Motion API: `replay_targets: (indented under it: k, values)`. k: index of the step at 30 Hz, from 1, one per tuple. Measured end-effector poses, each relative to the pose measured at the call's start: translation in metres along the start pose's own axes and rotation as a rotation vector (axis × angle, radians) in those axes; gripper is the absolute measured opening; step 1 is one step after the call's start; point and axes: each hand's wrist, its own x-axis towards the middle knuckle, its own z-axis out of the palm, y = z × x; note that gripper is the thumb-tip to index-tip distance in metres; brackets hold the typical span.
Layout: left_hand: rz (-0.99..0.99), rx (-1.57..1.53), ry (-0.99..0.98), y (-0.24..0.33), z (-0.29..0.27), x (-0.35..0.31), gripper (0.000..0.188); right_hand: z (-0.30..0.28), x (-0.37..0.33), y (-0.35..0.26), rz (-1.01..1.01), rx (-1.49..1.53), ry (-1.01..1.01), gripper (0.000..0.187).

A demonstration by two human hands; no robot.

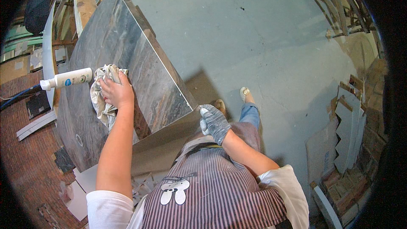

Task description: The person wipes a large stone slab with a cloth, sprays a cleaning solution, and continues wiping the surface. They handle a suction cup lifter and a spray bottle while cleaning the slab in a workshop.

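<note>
Leftmost, lying on its side at the far-left edge of the dark marbled slab (127, 59): a white squeeze bottle (70, 78) with a blue label, nozzle pointing left off the slab; contents not visible through the opaque plastic. Just right of the bottle, touching the slab's polished face: a crumpled grey-white cloth (101, 95), stained with a little red. On top of the cloth: left hand (118, 91), bare, palm down, fingers (106, 90) curled together and pressed onto the fabric, holding it flat against the stone. Slab itself tilted, resting on a wooden frame at its upper-left end. At the slab's near-right corner: right hand (215, 121) in a speckled grey work glove, fingers closed over the corner edge, thumb on top. Below the slab: striped apron (212, 186) with a white cartoon patch. Right of the slab: grey concrete floor (263, 38), one shoe (245, 94) and a denim leg. Far right of the slab, against a brick wall: leaning cut tile pieces (349, 131) with zigzag edges.
</note>
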Motion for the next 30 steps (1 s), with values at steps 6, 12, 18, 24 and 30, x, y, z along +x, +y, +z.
replay_targets:
  k: [6,12,18,24,30]
  values:
    - [0.006,-0.011,0.0,0.002,-0.003,0.0,0.075,0.004,0.002,-0.002,-0.008,0.022,0.024,0.019]
    - [0.013,0.002,-0.002,0.003,-0.004,0.001,0.074,0.0,0.009,0.001,0.026,0.078,0.005,0.016]
    - [-0.005,0.002,-0.019,0.003,-0.005,0.0,0.077,0.003,0.012,-0.009,0.164,0.105,0.012,0.016]
    - [0.0,0.002,-0.012,0.003,-0.004,-0.001,0.076,0.004,0.011,-0.019,0.168,-0.112,-0.033,0.014]
    - [0.03,0.003,0.024,0.005,-0.004,-0.001,0.073,-0.034,0.053,0.028,-0.351,-0.686,-0.139,0.019]
